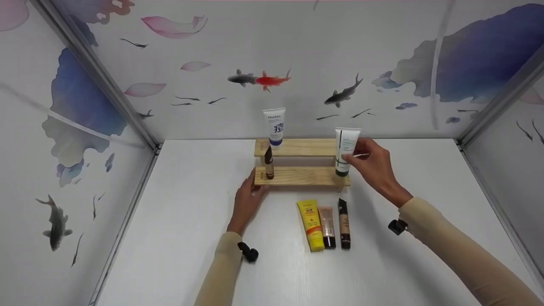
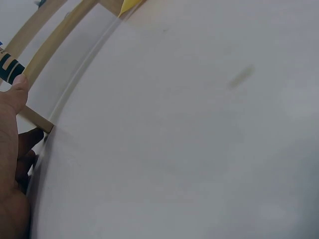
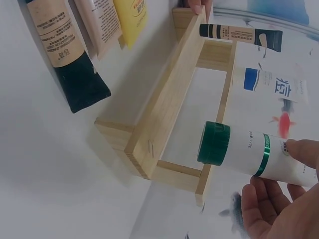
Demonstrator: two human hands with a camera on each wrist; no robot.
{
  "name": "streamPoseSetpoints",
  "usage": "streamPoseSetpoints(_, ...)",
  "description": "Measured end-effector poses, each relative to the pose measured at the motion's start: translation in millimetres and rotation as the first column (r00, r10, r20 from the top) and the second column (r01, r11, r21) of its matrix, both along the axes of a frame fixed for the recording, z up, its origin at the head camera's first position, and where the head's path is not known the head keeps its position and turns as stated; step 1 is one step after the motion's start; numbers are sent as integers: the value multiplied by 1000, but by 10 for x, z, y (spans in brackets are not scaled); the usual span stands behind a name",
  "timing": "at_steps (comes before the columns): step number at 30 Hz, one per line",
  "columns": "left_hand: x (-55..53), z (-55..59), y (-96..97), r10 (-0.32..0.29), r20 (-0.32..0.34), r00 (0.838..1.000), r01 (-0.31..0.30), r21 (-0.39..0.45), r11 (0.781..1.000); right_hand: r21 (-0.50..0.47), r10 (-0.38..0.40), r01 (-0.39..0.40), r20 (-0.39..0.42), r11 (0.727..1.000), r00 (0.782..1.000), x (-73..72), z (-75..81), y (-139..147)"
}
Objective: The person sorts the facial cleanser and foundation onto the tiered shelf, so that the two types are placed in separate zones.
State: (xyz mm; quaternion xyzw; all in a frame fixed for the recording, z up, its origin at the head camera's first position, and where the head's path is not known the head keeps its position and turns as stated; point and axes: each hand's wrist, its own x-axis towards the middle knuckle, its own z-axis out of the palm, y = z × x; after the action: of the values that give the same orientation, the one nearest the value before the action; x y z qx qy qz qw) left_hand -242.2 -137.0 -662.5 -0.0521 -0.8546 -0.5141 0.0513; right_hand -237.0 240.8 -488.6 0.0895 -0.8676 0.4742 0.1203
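A white tube with a dark green cap [image 3: 215, 143] is in my right hand [image 1: 376, 163], pinched between thumb and fingers. It is upright, cap down, over the right end of the lower step of a two-step wooden rack [image 1: 304, 176]. At the rack's left end my left hand [image 1: 248, 202] grips the lower step, the thumb [image 2: 20, 87] in front and the fingers round the end. A small beige tube with black ends [image 1: 269, 163] stands on the lower step near that hand. On the upper step stands a white tube with a blue cap [image 1: 275, 127].
In front of the rack a yellow tube [image 1: 311, 225], a pinkish tube [image 1: 327, 227] and a beige tube with black ends [image 1: 344, 225] lie side by side on the white table [image 1: 182, 255]. Behind the rack rises a wall [image 1: 306, 51] printed with fish and petals.
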Motion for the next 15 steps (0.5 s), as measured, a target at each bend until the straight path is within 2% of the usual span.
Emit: streamPoseSetpoints(15, 19, 14, 1, 7, -7, 1000, -7, -15, 1000, -45, 41, -42, -17, 998, 999, -229, 60, -246)
